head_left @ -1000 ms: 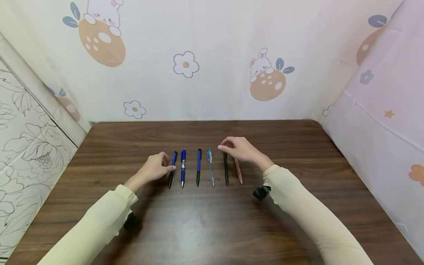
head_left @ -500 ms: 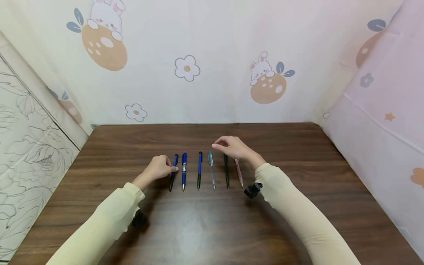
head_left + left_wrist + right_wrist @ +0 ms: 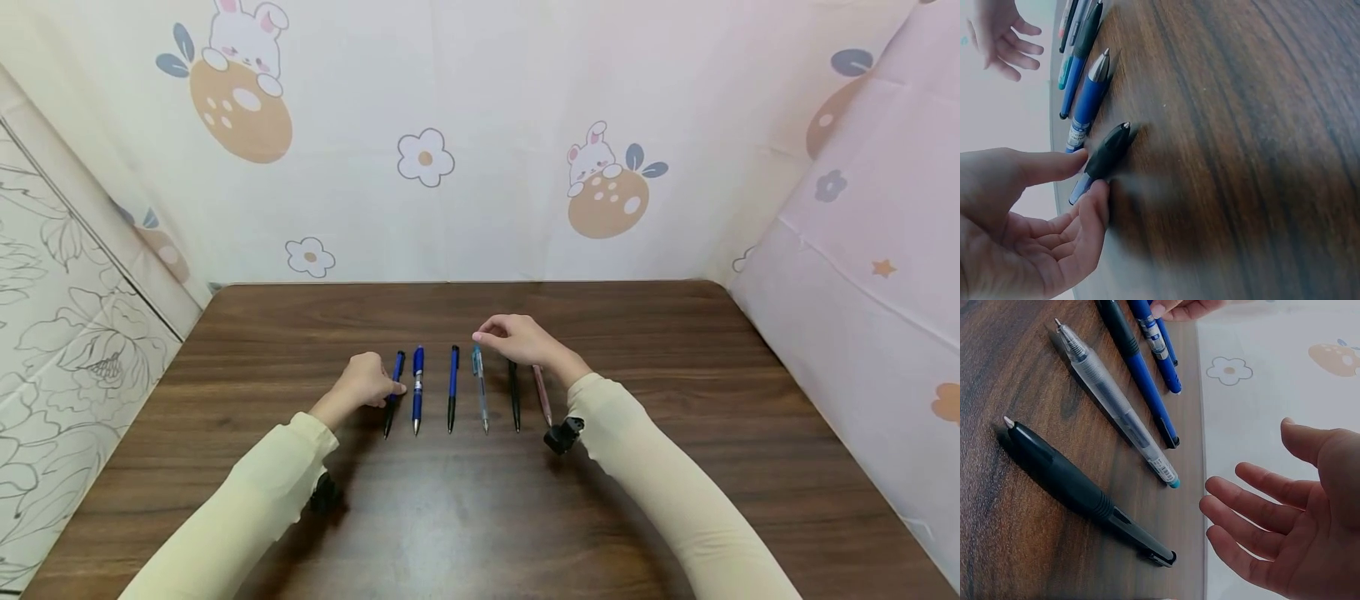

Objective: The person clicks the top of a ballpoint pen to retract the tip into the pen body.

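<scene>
Several pens lie side by side on the table, tips toward the person. At the left end my left hand (image 3: 363, 382) pinches a blue pen with a black grip (image 3: 1108, 150) between thumb and fingers, the pen lying low at the tabletop. Beside it lie a blue pen with a silver tip (image 3: 417, 387) and another blue-and-black pen (image 3: 452, 387). My right hand (image 3: 521, 337), fingers apart and holding nothing, hovers beyond the clear pen with a teal top (image 3: 482, 396) and the black pen (image 3: 514, 404). The right forearm side nears a pink pen (image 3: 542, 396).
The dark wood table (image 3: 450, 517) runs back to a white patterned curtain (image 3: 495, 200). Its far edge lies a short way behind the pens. More curtain hangs at the left and right sides. A small black camera (image 3: 564, 435) is on the right wrist.
The right hand has shifted left, from above the black pen toward the clear pen's top. The left hand stays at the leftmost pen, its fingers slightly more closed around it. The view has tilted slightly.
</scene>
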`<state>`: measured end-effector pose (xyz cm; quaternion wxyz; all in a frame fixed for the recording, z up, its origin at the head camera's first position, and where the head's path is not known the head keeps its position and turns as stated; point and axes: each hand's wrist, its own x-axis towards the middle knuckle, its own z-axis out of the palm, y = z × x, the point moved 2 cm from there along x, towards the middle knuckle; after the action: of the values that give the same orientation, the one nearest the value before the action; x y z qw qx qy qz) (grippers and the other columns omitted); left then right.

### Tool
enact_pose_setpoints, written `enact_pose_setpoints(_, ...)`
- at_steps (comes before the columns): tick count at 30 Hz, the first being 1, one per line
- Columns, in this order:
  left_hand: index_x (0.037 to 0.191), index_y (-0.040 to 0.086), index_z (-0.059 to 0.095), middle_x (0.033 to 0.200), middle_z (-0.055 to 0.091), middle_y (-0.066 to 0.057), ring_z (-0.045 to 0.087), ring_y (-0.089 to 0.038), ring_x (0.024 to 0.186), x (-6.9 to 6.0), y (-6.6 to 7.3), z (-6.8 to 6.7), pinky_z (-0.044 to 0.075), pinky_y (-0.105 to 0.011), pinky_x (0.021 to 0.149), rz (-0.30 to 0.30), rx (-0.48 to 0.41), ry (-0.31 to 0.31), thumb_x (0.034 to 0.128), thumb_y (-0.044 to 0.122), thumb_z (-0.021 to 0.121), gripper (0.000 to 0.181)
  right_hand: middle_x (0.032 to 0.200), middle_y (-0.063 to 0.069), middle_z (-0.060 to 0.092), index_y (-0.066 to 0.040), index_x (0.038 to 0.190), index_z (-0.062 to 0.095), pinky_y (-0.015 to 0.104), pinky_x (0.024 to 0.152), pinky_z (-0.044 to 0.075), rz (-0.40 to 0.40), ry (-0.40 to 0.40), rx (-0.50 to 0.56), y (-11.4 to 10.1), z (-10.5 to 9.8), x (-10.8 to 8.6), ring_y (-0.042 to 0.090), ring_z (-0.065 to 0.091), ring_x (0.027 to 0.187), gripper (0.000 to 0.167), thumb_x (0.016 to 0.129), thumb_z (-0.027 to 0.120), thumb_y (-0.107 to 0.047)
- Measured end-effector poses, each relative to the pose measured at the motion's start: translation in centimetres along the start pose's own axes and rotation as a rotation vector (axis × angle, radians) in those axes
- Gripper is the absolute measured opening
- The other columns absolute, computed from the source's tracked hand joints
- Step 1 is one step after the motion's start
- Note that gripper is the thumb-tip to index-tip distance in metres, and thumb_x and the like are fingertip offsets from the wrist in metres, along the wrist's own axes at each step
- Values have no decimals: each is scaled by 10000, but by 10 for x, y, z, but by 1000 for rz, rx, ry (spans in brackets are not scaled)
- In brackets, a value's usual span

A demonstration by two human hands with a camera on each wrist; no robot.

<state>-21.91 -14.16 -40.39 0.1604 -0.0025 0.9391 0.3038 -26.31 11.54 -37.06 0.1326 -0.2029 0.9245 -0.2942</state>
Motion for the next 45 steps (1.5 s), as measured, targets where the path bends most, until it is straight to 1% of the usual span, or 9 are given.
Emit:
enact_pose_setpoints(5,682,-7,692,622,701,-105,644,-97,476,1,1,2,560,-238,534,-17,-22,10,776,116,784,180,1209,84,643,-133,1226,615,442,984,493,0,-2,-7,1,1,-2,253,576,1150,390,992,485,-417)
enact_pose_setpoints(10,653,3,682,589,690,-90,654,-105,481,0,1,1,555,-228,553,5,-19,34,762,107,777,178,1210,81,642,-136,1225,615,443,987,492,8,0,-2,3,1,-6,252,576,1152,390,991,487,-421)
enact_pose_setpoints(14,664,16,673,526,648,-26,601,-60,452,-2,-7,0,532,-203,515,30,-65,55,773,106,740,156,1195,69,650,-140,1226,615,440,983,496,-3,-6,2,3,1,-7,244,582,1138,380,991,490,-412)
enact_pose_setpoints(16,714,6,669,531,623,-1,576,-47,468,-2,-12,-1,542,-201,509,38,-129,51,788,96,715,125,1179,62,658,-142,1218,620,433,976,501,-10,-4,2,3,1,-7,236,590,1125,371,990,495,-407)
enact_pose_setpoints(19,842,-32,670,640,637,-16,583,-60,551,-2,-19,-2,577,-212,559,23,-250,19,826,89,685,122,1159,58,667,-140,1206,626,425,960,510,-18,0,-3,5,2,-6,230,601,1104,359,989,498,-396)
enact_pose_setpoints(25,1129,-121,591,988,685,-121,624,-72,748,0,-28,-3,612,-279,753,-17,-487,-93,914,114,617,320,1143,50,671,-142,1202,627,406,935,520,-9,-7,-11,8,6,-6,219,606,1084,362,989,496,-404)
enact_pose_setpoints(34,1277,-137,492,917,706,1,667,-60,804,-1,-32,-2,568,-211,760,-39,-803,-213,977,124,536,400,1147,55,673,-141,1198,630,411,944,519,-16,-6,7,7,10,-8,224,607,1102,351,990,500,-393)
enact_pose_setpoints(40,1301,-144,441,907,708,27,676,-49,842,-2,-32,-2,568,-203,785,-14,-920,-287,1001,95,485,387,1145,56,678,-144,1195,634,414,939,522,-12,-1,20,7,12,-10,221,613,1094,352,987,505,-398)
enact_pose_setpoints(45,1303,-152,432,936,710,19,681,-54,859,-2,-26,3,578,-220,818,27,-917,-312,990,73,502,392,1104,53,684,-150,1193,634,386,893,535,-5,-5,48,10,16,-10,203,632,1008,353,987,505,-405)
